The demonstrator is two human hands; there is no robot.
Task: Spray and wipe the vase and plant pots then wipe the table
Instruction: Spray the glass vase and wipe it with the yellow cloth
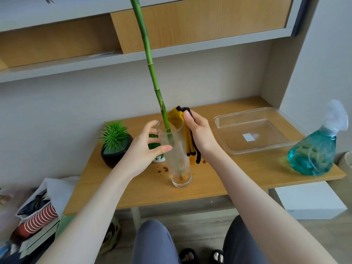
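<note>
We find no readable text, brand, number or sign anywhere. The small white rectangular label on the floor of the clear plastic tray looks blank to us. The teal translucent spray bottle carries no legible print. The white box under the wooden table shows a faint mark at its lower left edge, too small for us to read. The paper stack at lower left is blurred.
</note>
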